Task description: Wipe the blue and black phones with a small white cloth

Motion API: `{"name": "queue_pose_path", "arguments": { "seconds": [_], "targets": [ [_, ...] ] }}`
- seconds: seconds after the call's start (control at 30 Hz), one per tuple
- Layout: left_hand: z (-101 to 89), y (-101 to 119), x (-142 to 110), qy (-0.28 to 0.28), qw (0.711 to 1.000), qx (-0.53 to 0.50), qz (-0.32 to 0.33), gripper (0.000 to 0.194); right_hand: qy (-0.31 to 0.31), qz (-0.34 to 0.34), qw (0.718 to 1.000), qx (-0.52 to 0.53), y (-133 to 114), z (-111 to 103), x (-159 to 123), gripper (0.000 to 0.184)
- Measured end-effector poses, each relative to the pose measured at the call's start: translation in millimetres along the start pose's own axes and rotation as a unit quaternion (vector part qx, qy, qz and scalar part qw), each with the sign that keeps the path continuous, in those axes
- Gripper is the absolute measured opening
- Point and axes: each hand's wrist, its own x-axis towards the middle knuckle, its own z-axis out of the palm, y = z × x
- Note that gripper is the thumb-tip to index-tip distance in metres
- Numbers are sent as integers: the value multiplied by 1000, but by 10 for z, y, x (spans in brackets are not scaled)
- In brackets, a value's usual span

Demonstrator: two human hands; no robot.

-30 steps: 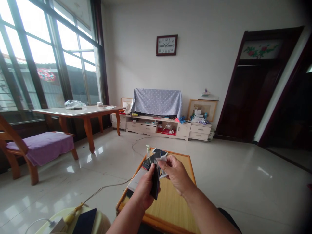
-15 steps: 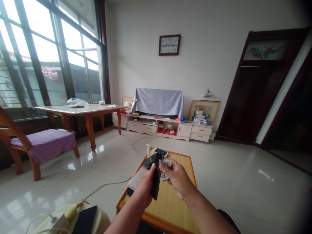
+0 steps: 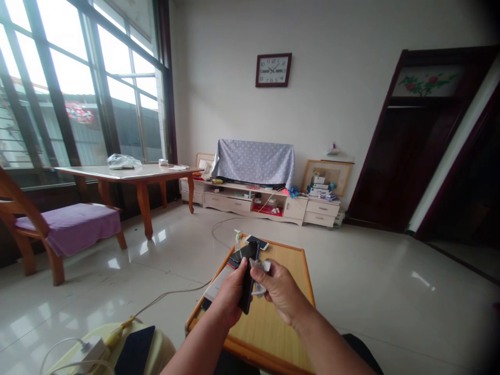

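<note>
My left hand (image 3: 233, 291) is closed around a dark smartphone (image 3: 248, 284), held upright and tilted above the small wooden table (image 3: 283, 317). Pinched in my right hand (image 3: 283, 291) is a crumpled whitish wipe (image 3: 261, 273), pressed against the phone's right edge near its upper half. Whether the wipe is cloth or paper I cannot tell. Just beyond my left hand lie another dark phone (image 3: 239, 255) and a white box (image 3: 214, 287). At the table's far edge are a white phone (image 3: 257, 242) and a pump bottle (image 3: 238, 239).
A pale yellow stool (image 3: 162, 354) at the lower left carries a power strip (image 3: 91, 350) and a dark tablet-like slab (image 3: 136, 349). Its cable (image 3: 172, 292) runs across the floor to the small table. A chair (image 3: 58, 234) and a larger table (image 3: 144, 177) stand left.
My right hand and the wipe have shifted slightly left and down along the phone's edge. The phone stays in my left hand. The view has tilted very slightly.
</note>
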Motion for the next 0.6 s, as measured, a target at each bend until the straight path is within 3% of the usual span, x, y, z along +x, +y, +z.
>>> {"name": "queue_pose_path", "arguments": {
  "seconds": [0.1,0.23,0.4,0.47,0.53,0.6],
  "targets": [
    [-43,35,30,6,1000,-13,11,61,-19,8,999,-27,258,89,-182,44],
    [-87,7,38,49,997,-4,56,60,16,-43,993,-105,479,41,-217,37],
    [-74,9,-12,87,973,159,142,54,69,-113,974,-185,555,-108,-123,34],
    [-107,34,-36,69,946,254,190,52,80,-98,977,-173,509,-180,-122,34],
    [-184,69,-63,50,900,346,262,51,83,-70,983,-145,425,-267,-139,34],
    [-280,118,-98,51,812,466,347,58,80,-41,989,-118,324,-364,-159,34]
  ]
}}
